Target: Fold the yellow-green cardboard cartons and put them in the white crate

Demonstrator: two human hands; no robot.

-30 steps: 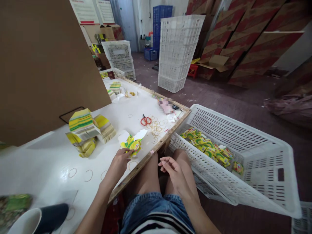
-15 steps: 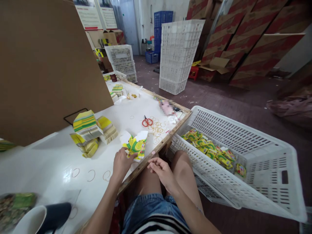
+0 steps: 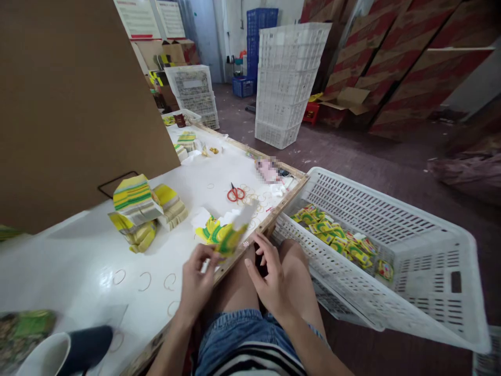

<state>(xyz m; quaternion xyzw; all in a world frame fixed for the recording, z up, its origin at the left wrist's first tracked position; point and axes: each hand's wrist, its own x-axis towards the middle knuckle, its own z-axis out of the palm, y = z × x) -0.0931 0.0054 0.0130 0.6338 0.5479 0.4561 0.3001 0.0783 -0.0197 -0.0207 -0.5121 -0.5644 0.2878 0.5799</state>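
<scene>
My left hand (image 3: 200,271) pinches the near end of a yellow and green printed carton blank (image 3: 231,239), raised off the table and blurred by motion. Behind it, more flat printed blanks (image 3: 209,228) lie on the white tabletop (image 3: 156,313). My right hand (image 3: 270,274) hovers over my lap at the table edge, fingers apart and nothing in it. To the left sit bundled stacks of yellow-striped blanks (image 3: 136,197). Past the blanks are red-handled scissors (image 3: 235,194) and scattered rubber bands (image 3: 256,201).
On my right, a white plastic crate (image 3: 430,292) holds many small yellow packets (image 3: 332,235). A dark blue and white cup (image 3: 88,344) lies at the lower left. A large cardboard panel (image 3: 78,104) rises at the left. Stacked white crates (image 3: 287,83) stand on the floor beyond.
My left hand has lifted one blank from the pile and drawn it toward me. My right hand has spread its fingers and shifted slightly right and up.
</scene>
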